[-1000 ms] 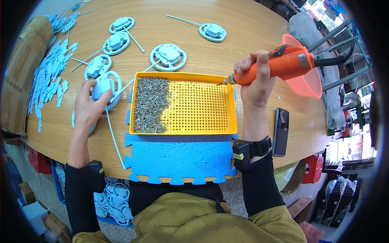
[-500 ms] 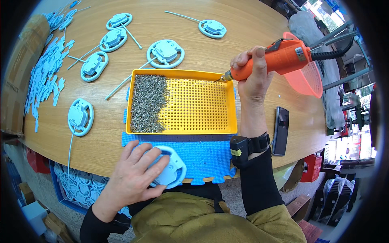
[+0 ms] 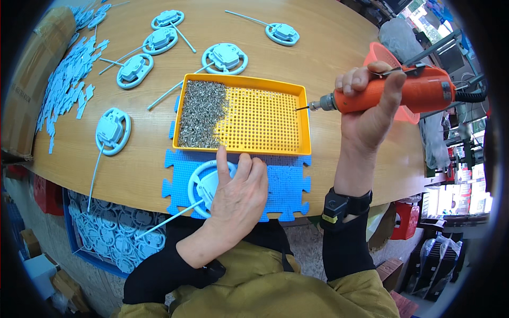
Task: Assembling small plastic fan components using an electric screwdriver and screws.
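Observation:
My right hand (image 3: 366,106) is wrapped round an orange electric screwdriver (image 3: 419,94). Its thin bit points left, over the right end of a yellow tray (image 3: 241,152) with a perforated bottom. Small metal screws (image 3: 200,114) are heaped in the tray's left part. My left hand (image 3: 241,193), fingers spread, lies over the right side of a light-blue plastic toy steering wheel (image 3: 205,185). Its fingertips come up to the tray's front edge, partly hiding the wheel. A thin rod (image 3: 169,219) sticks out from the wheel toward the lower left. The wheel rests on a blue foam mat (image 3: 286,185).
Several similar wheels with rods, one on the left (image 3: 113,131), lie about the wooden table (image 3: 328,32). Blue flat pieces (image 3: 66,79) are piled beside a cardboard box (image 3: 37,79). A pink basket (image 3: 379,53) stands far right. Below the table, a blue crate (image 3: 114,233) holds more parts.
My right hand drew the screwdriver right, its bit now level over the tray's right end. My left hand moved right and spread its fingers; the wheel turned, bringing its rod into view.

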`<move>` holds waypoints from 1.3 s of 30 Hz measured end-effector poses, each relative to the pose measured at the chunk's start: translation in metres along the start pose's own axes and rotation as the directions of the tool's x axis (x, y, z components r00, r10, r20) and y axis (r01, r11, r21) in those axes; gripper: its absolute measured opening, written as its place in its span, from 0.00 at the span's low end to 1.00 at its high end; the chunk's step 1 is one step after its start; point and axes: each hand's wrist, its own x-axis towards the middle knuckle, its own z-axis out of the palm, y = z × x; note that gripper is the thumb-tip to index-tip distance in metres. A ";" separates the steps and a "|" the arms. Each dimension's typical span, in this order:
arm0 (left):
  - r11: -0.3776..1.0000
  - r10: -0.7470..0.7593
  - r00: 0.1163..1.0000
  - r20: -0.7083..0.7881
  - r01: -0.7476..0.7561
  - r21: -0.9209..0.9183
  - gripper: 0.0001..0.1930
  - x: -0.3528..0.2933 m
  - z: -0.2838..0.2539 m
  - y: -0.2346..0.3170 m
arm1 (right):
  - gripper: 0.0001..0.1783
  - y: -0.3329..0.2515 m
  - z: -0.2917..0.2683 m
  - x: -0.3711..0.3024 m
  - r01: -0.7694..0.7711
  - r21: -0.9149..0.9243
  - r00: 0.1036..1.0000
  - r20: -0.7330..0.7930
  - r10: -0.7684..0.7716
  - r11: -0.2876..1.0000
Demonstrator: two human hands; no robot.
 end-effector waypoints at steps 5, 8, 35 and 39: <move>0.986 0.123 0.990 -0.066 -0.115 0.119 0.08 0.003 0.003 0.002 | 0.24 -0.015 0.000 -0.019 -0.008 0.004 0.999 0.052 0.007 1.000; 0.989 0.133 0.988 -0.076 -0.128 0.072 0.03 0.013 0.009 -0.001 | 0.24 -0.014 0.004 -0.026 -0.024 0.004 0.999 0.038 0.024 1.000; 0.859 -0.140 0.934 -0.329 -0.051 -0.509 0.07 -0.015 -0.038 -0.031 | 0.29 -0.034 0.062 -0.072 -0.165 0.270 0.924 0.378 0.053 0.949; 0.848 -0.114 0.947 -0.300 -0.064 -0.526 0.07 -0.029 -0.042 -0.036 | 0.29 -0.029 0.073 -0.083 -0.174 0.237 0.885 0.464 0.045 0.956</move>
